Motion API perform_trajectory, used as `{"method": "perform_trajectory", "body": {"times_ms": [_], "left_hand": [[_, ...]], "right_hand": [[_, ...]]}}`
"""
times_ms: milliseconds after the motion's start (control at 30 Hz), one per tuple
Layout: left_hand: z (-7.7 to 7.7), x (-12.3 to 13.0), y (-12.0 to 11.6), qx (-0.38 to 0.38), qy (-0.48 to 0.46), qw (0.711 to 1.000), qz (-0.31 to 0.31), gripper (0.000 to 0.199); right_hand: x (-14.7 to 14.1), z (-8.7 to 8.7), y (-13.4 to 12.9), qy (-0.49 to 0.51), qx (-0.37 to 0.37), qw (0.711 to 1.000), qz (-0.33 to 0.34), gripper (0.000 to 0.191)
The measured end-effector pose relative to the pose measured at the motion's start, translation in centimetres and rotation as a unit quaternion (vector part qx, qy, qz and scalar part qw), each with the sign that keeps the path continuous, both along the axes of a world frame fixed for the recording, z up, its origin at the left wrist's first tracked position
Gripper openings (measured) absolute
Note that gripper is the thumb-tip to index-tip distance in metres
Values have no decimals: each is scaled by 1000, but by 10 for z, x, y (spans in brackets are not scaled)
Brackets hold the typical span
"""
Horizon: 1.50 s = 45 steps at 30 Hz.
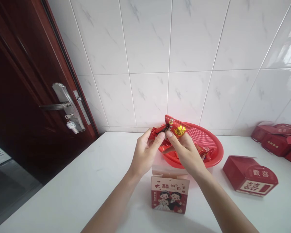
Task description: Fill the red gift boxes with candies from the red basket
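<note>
Both hands are raised over the left part of a red plastic basket [217,147] that holds red-wrapped sweets [205,152]. My left hand [146,149] is closed, thumb and fingers pinching small red packets [154,132]. In my right hand [185,147] is a larger red packet with gold print [180,129], gripped between thumb and fingers. The two thumbs are close together near a dark piece of wrapping. Below the hands a small cardboard box [169,195] with a cartoon couple stands upright on the white table, its top open.
A dark red box [249,176] lies on the table [87,174] to the right. Several more red boxes [278,140] are piled at the far right. Behind is a tiled wall; a brown door [21,81] with keys is at the left.
</note>
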<state>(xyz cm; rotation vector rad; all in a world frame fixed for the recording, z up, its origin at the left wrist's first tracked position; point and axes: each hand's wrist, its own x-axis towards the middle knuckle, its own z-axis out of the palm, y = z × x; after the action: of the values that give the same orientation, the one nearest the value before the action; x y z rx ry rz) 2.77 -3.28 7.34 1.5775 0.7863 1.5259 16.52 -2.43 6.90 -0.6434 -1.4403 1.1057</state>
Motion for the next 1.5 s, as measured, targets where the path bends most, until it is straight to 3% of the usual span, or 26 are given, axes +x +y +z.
{"method": "perform_trajectory", "body": {"times_ms": [300, 533, 733, 1233, 1500], "left_hand": [[-1, -6, 6, 5, -10, 998, 55, 29], [-3, -13, 13, -16, 17, 997, 70, 33], [-1, -15, 13, -29, 12, 996, 83, 28], [-1, -15, 13, -28, 64, 993, 92, 22], [-6, -11, 11, -42, 80, 994, 65, 23]], "right_hand": [[13, 9, -4, -62, -32, 997, -46, 42], [31, 12, 5, 49, -88, 994, -44, 31], [33, 14, 8, 98, -88, 991, -37, 28], [36, 11, 8, 37, -66, 994, -80, 13], [25, 8, 4, -18, -80, 993, -89, 30]]}}
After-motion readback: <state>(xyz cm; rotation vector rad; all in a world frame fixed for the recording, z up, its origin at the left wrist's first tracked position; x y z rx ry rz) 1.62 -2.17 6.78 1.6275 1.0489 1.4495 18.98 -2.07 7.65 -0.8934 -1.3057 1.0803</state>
